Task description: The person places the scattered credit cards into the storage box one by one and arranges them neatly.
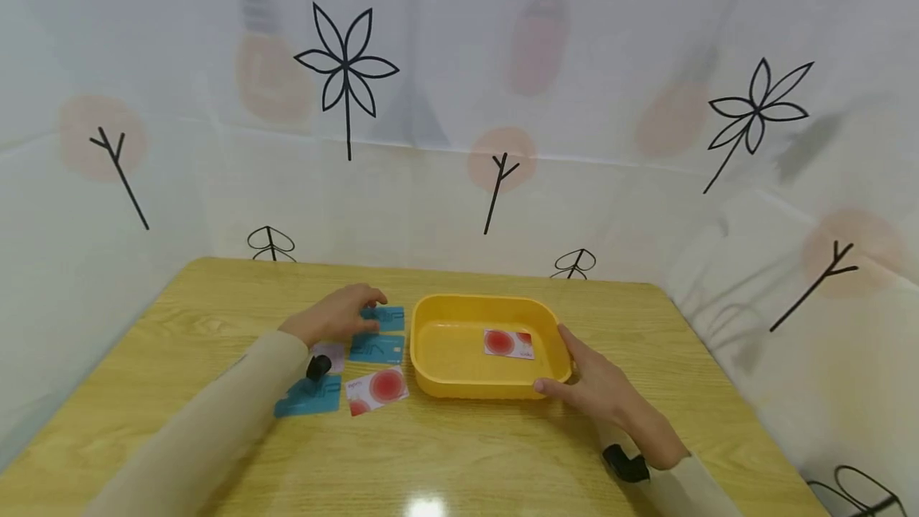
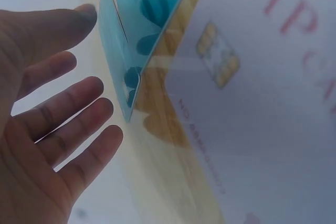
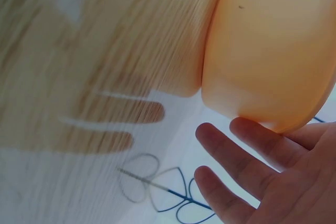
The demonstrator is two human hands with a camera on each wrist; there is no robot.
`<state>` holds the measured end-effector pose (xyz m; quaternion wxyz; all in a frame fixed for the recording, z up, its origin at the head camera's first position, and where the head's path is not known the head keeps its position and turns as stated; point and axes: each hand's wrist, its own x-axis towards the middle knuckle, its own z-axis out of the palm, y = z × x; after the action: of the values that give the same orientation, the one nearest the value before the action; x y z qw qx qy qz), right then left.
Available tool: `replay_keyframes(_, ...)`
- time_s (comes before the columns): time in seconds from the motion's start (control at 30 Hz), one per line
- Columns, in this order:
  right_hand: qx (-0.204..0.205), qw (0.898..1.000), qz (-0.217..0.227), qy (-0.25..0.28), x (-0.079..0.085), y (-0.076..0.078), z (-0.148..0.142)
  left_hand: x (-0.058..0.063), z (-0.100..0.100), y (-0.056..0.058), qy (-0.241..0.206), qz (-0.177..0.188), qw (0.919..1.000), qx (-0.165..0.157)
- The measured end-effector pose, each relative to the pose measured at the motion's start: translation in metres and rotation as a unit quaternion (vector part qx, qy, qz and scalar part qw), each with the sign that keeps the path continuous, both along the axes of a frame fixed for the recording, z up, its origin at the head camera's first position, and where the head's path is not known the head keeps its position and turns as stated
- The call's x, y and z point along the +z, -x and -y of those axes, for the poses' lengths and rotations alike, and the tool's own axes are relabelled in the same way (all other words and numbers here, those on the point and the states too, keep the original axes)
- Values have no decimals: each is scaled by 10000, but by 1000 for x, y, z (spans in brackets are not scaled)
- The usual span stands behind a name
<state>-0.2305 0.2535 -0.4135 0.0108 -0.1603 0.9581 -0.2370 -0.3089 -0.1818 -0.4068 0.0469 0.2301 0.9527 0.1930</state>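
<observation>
My left hand point(image 1: 337, 316) hovers over several plastic cards at the left, its fingers extended and slightly bent. In the left wrist view its fingertips stand apart from two blue cards point(image 2: 149, 3). Close to the camera lies a pale VIP card point(image 2: 262, 103) with a chip. In the head view, a white card with red circles point(image 1: 378, 389) lies in front of the blue card point(image 1: 376, 349). My right hand point(image 1: 599, 381) touches the right end of the yellow tray point(image 1: 470, 389), thumb and index finger spread along it. A red-and-white card point(image 1: 508, 344) lies inside the tray.
The wooden table point(image 1: 459, 453) carries everything. Behind it hangs a white cloth point(image 1: 416, 206) printed with black plants and pale circles. Another blue card point(image 1: 316, 397) lies beneath my left wrist, partly hidden, and a black strap point(image 1: 626, 465) circles my right wrist.
</observation>
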Motion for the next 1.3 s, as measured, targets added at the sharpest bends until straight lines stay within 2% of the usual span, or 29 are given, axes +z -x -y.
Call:
replay_keyframes(0.2,13,10000,-16,15,0,0,-1,0,-1,7,122,273,9994,154)
replay_keyframes(0.5,-41,10000,43,-18,0,-2,-1,-2,-3,14,348,208,9992,47)
replay_keyframes(0.9,-27,10000,11,-29,0,-2,-1,5,-3,15,426,389,9981,224)
replay_keyframes(1.3,-26,10000,66,-9,1,-3,0,4,-6,25,488,561,9966,364)
